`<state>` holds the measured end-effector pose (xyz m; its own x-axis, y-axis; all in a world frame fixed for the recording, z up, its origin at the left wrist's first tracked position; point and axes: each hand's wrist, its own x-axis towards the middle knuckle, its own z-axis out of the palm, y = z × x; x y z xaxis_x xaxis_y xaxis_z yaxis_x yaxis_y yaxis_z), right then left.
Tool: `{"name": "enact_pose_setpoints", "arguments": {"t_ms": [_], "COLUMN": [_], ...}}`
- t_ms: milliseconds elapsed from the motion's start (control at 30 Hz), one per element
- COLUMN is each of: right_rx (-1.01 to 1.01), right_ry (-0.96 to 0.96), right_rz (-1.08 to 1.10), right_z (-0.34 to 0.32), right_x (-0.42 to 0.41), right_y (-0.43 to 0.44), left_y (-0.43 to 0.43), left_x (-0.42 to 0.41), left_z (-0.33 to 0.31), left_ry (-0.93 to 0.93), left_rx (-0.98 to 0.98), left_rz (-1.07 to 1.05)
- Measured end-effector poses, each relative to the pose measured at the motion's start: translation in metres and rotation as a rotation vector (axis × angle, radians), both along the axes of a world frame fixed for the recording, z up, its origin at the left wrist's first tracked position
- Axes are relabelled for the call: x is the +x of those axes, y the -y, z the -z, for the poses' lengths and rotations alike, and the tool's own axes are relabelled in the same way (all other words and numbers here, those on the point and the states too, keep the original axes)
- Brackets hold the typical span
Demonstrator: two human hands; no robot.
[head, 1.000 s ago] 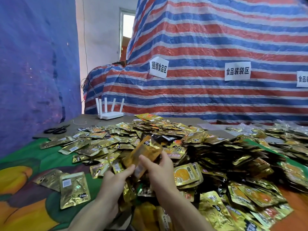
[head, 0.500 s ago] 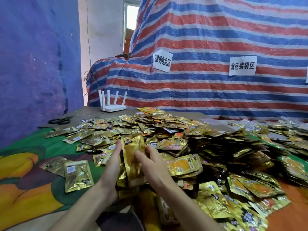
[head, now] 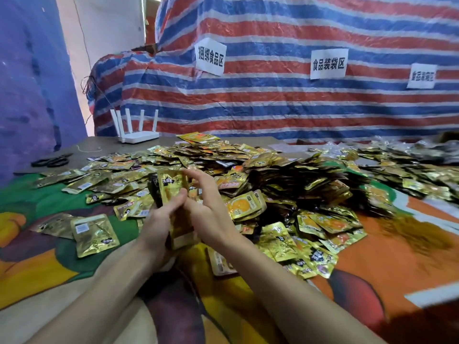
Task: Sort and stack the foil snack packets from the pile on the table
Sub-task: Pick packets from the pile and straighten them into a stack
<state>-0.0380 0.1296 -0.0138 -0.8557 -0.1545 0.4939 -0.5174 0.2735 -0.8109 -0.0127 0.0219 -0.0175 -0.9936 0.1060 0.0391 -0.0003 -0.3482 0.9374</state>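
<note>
A big pile of gold foil snack packets covers the middle and right of the table. In front of it my left hand grips an upright stack of gold packets, thumb across its front. My right hand lies against the stack's right side with fingers straight and pointing up. The lower part of the stack is hidden between my palms. Two loose packets lie flat on the cloth to the left.
A colourful printed tablecloth covers the table. Black scissors and a white router sit at the far left. A striped tarp with paper labels rises behind. More packets spread to the far right.
The tilted packet held up earlier now stands upright with the stack in my left hand. My right hand has let go of it and flattened against the stack's side.
</note>
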Motion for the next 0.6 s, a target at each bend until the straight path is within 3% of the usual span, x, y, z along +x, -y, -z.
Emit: {"name": "enact_pose_setpoints", "arguments": {"t_ms": [67, 167, 267, 433, 600], "right_rx": [-0.001, 0.068, 0.329, 0.734, 0.954], "right_ry": [0.006, -0.054, -0.029, 0.253, 0.497], "right_rz": [0.000, 0.175, 0.450, 0.995, 0.962], "right_z": [-0.001, -0.003, -0.008, -0.009, 0.013], "right_x": [0.014, 0.029, 0.034, 0.030, 0.034], "right_y": [-0.020, -0.069, -0.138, -0.263, -0.312], "left_y": [-0.006, -0.010, -0.008, -0.004, 0.002], "left_x": [-0.003, -0.007, -0.011, -0.018, -0.025], "left_z": [0.005, 0.014, 0.019, 0.025, 0.026], "left_ry": [-0.042, -0.149, -0.240, -0.248, -0.133], "left_rx": [-0.042, -0.087, -0.157, -0.142, -0.020], "left_rz": [0.010, 0.099, 0.125, 0.087, 0.085]}}
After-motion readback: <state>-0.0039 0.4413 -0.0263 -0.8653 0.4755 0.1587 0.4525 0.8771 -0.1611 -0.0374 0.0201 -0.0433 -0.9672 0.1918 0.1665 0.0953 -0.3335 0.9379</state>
